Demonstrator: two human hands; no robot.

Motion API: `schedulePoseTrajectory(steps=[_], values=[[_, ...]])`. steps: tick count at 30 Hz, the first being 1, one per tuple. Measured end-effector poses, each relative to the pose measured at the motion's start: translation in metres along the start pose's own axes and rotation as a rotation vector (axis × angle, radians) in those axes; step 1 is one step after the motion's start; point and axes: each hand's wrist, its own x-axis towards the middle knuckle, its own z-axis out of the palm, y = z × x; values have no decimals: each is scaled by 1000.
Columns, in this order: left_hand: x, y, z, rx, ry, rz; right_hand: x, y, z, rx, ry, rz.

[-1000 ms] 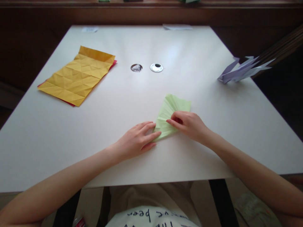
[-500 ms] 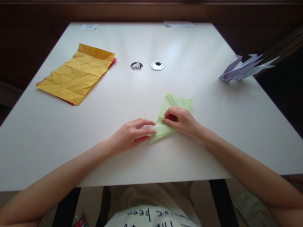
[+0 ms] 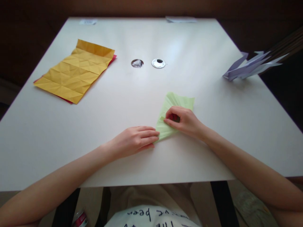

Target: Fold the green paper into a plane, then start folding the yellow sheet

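So: right hand (image 3: 186,121) sits on the green paper (image 3: 176,104), just right of frame center, fingers curled, fingertips pinching a pleat near the paper's narrow end. Grip is closed on the fold. Something red shows under the curled fingers; can't tell what it is.

Left hand (image 3: 134,140) lies flat, fingers together and extended, tips touching the paper's near-left corner and pressing it to the table (image 3: 151,164). It grasps nothing, just presses.

Green paper is pleated into a fan shape, wide end pointing to upper right, narrow end toward the left hand. It lies flat on the table.

Further out:
- Two round holes in the tabletop above center. Left hole (image 3: 137,63) has something crumpled and shiny in it; can't tell what. Right hole (image 3: 158,63) has a silver rim and a dark middle.
- Yellow sheet (image 3: 74,71), upper left, heavily creased in a grid of folds, lying on a red sheet (image 3: 113,59) that only shows at the edges.
- Folded lilac paper (image 3: 251,66) at the right edge of the table, spiky points sticking out to the right.
- Two small pale slips at the far edge: one upper left (image 3: 88,22), one upper center-right (image 3: 181,19). Any print is too small to read.

Writing: black handwriting on the white shirt (image 3: 151,217) at bottom center, partly cut off; "been" is readable, the rest not. Red can (image 3: 80,219) at bottom left under the table, label unreadable.
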Motion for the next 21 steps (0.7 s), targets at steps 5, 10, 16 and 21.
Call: schedulePoseTrajectory(steps=[5, 10, 16, 21], values=[[0, 1, -1, 40, 1, 20, 0, -1, 0, -2, 10, 41], [0, 1, -1, 54, 17, 35, 1, -1, 1, -8, 17, 66], [0, 1, -1, 68, 31, 64, 2, -1, 2, -18, 22, 74], [-1, 2, -1, 70, 42, 74, 2, 0, 3, -17, 41, 68]])
